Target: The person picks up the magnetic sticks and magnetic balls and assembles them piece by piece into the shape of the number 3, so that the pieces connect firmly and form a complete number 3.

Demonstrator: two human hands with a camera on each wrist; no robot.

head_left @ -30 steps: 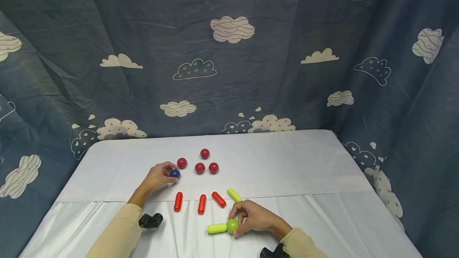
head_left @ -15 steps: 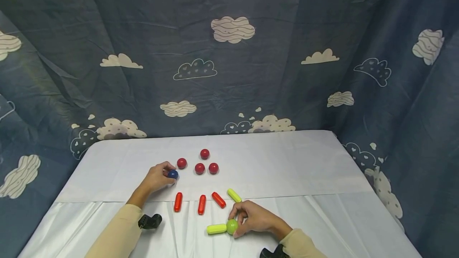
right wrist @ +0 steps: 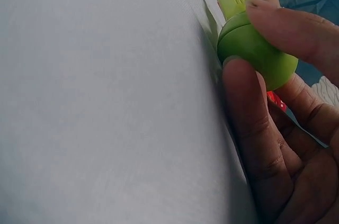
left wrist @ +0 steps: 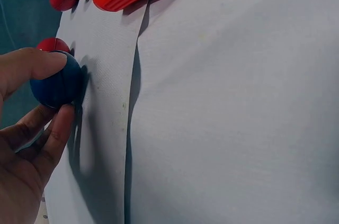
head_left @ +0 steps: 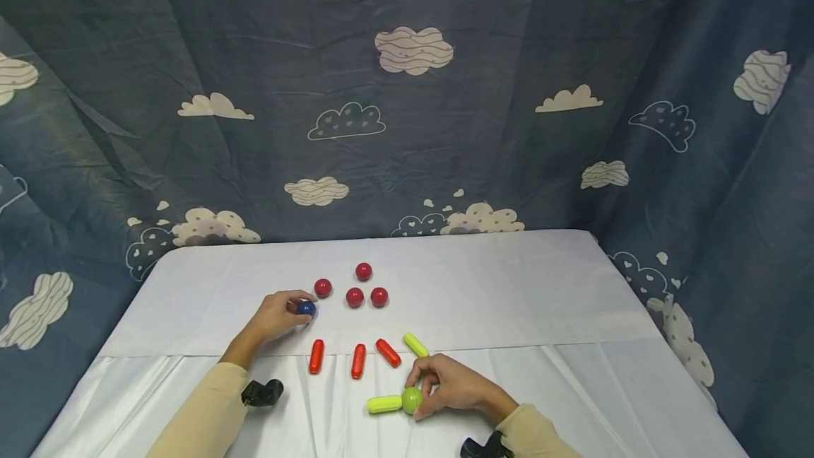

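Observation:
My left hand point(head_left: 273, 316) pinches a blue ball point(head_left: 307, 309) low over the white cloth. In the left wrist view the thumb lies across the top of that ball and the fingertips touch its lower side. Nearer the front, my right hand point(head_left: 454, 384) grips a green ball point(right wrist: 257, 52) between thumb and fingers. A lime-green ridged stick point(head_left: 384, 405) lies end-on against the green ball, pointing left in the head view. Beyond the right hand's fingers rests a second lime-green stick point(head_left: 415, 344).
Several red balls point(head_left: 354, 297) sit behind and to the right of the blue one. Between the hands lie a left red stick point(head_left: 316, 357), a middle red stick point(head_left: 358, 361) and a slanted red stick point(head_left: 388, 353). A dark cloud-patterned curtain point(head_left: 483, 147) hangs behind the table point(head_left: 540, 288).
The blue ball has shifted slightly left with my left hand, away from the red balls. My right hand, the green ball and the sticks have stayed put.

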